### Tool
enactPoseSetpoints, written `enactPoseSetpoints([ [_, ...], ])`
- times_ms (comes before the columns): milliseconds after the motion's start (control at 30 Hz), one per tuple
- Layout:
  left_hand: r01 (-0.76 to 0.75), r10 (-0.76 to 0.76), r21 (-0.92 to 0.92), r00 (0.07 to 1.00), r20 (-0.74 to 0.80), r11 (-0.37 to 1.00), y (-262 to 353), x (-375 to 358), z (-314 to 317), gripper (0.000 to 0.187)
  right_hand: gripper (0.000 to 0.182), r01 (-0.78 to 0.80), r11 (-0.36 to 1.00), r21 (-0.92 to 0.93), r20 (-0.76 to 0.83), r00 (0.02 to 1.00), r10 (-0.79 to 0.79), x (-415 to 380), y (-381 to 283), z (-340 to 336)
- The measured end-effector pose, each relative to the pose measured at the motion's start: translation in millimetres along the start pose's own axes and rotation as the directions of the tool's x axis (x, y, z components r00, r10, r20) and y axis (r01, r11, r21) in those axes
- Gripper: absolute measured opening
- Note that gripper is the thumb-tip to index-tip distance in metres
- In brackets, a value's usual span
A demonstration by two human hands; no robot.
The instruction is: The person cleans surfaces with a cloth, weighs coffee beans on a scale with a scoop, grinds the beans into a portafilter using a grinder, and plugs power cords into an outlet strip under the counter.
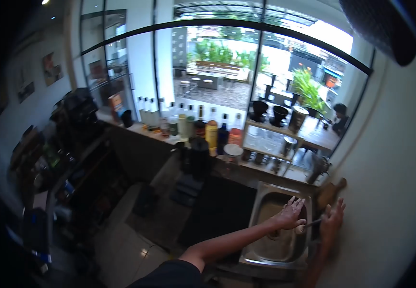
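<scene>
Over the steel sink my left hand reaches in from the lower left, its fingers apart and nothing visible in it. To its right, close to the wall, my right hand is raised with its fingers spread. A dark, thin bar, perhaps the tap, lies between the two hands; whether either hand touches it cannot be made out. Behind the right hand a wooden board leans by the wall.
A black mat lies left of the sink. Bottles line the window ledge, beside a shelf with black drippers and glasses. A dark grinder stands on the counter. A person sits outside the window.
</scene>
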State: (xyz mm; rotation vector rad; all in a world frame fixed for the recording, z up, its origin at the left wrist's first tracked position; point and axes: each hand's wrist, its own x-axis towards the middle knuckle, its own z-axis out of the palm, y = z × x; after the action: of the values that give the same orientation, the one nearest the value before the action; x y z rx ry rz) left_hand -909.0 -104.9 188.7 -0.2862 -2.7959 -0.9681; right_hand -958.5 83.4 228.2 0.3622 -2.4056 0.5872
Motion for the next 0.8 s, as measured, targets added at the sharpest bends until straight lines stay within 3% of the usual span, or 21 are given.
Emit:
enactPoseSetpoints([
  [33,-0.009,0.006,-0.034,0.996,-0.085,0.999,-14.7,-16.7,-18.7,0.091,0.052,0.033,0.999,0.03,0.013,0.999,-0.034,-2.8,-32.8,-6.3],
  [100,0.007,-0.032,-0.085,0.955,-0.294,0.996,-43.1,-54.1,-52.3,0.081,0.051,-0.019,0.816,0.578,0.156,0.984,-0.088,-25.0,-113.5,-18.5],
  [133,0.018,-0.074,-0.129,0.891,-0.447,0.991,-59.3,-76.6,-69.6,0.074,0.051,-0.02,0.745,0.667,0.22,0.96,-0.171,-38.7,-153.7,-21.7],
  [167,0.102,-0.294,-0.428,0.864,-0.41,0.898,-60.9,-105.5,-105.0,0.072,0.052,-0.033,0.665,0.746,0.273,0.926,-0.26,-56.2,-196.7,-27.4],
  [200,0.155,-0.481,-0.686,0.818,-0.314,0.711,-59.6,-133.1,-139.5,0.069,0.053,-0.064,0.67,0.74,0.362,0.877,-0.316,-78.8,-246.8,-44.0],
  [233,-0.019,-0.571,-0.877,0.752,-0.329,0.481,-107.3,-142.4,-125.8,0.062,0.054,0.078,0.555,0.828,0.265,0.818,-0.511,-102.0,-283.2,-35.2],
  [267,-0.004,-0.635,-0.949,0.743,-0.214,0.315,-98.2,-185.0,-165.8,0.059,0.056,0.027,0.477,0.879,0.304,0.739,-0.601,-126.6,-320.8,-36.7],
  [300,-0.242,-0.465,-0.962,0.842,-0.273,0.126,-133.2,-227.6,-162.0,0.058,0.061,0.039,0.387,0.921,0.258,0.682,-0.684,-152.0,-362.5,-40.3],
  [333,-0.418,-0.278,-0.902,0.883,-0.377,-0.104,-167.2,-268.9,-158.0,0.057,0.064,0.145,0.287,0.947,0.149,0.594,-0.791,-173.3,-399.3,-36.3],
  [367,-0.37,-0.392,-0.898,0.883,-0.26,-0.238,-162.1,-306.0,-177.9,0.058,0.062,0.176,0.245,0.954,0.113,0.544,-0.832,-194.4,-434.8,-36.8],
  [400,-0.391,-0.118,-0.77,0.914,-0.387,-0.505,-177.1,-345.9,-185.5,0.06,0.063,0.184,0.226,0.957,0.105,0.506,-0.856,-214.9,-471.3,-36.1],
  [433,-0.425,-0.144,-0.768,0.901,-0.409,-0.479,-188.4,-389.4,-188.8,0.06,0.061,0.157,0.187,0.97,0.097,0.458,-0.884,-234.0,-506.2,-37.5],
  [500,-0.493,-0.365,-0.863,0.788,-0.496,0.11,-201.7,-473.0,-190.5,0.062,0.058,0.048,0.084,0.995,0.059,0.383,-0.922,-279.0,-564.3,-32.0],
  [533,-0.409,-0.44,-0.821,0.701,-0.562,0.398,-206.7,-513.3,-195.2,0.063,0.06,-0.008,0.005,1.0,0.007,0.323,-0.946,-304.0,-589.3,-22.9],
  [600,-0.245,-0.493,-0.715,0.579,-0.65,0.655,-190.7,-576.7,-221.0,0.064,0.062,-0.083,0.051,0.995,0.063,0.151,-0.987,-337.1,-630.2,-41.6],
  [633,-0.11,-0.567,-0.657,0.413,-0.713,0.746,-150.7,-594.2,-241.1,0.065,0.062,-0.095,0.028,0.995,0.041,0.133,-0.99,-354.8,-650.1,-43.1],
  [667,0.043,-0.598,-0.606,0.231,-0.767,0.794,-126.9,-612.4,-254.5,0.066,0.064,-0.116,0.044,0.992,0.054,0.092,-0.994,-374.6,-667.2,-39.8],
  [700,0.05,-0.603,-0.607,0.206,-0.771,0.793,-123.1,-634.3,-256.2,0.066,0.067,-0.136,0.067,0.989,0.074,0.049,-0.996,-393.8,-680.1,-34.1],
  [767,-0.313,-0.787,-0.818,0.256,-0.562,0.483,-122.6,-675.6,-248.0,0.069,0.064,-0.196,0.112,0.974,0.12,0.029,-0.992,-425.9,-708.2,-14.4],
  [800,-0.321,-0.788,-0.811,0.235,-0.569,0.49,-129.8,-693.9,-234.8,0.069,0.061,-0.241,0.164,0.956,0.176,0.028,-0.984,-440.5,-722.6,2.8],
])
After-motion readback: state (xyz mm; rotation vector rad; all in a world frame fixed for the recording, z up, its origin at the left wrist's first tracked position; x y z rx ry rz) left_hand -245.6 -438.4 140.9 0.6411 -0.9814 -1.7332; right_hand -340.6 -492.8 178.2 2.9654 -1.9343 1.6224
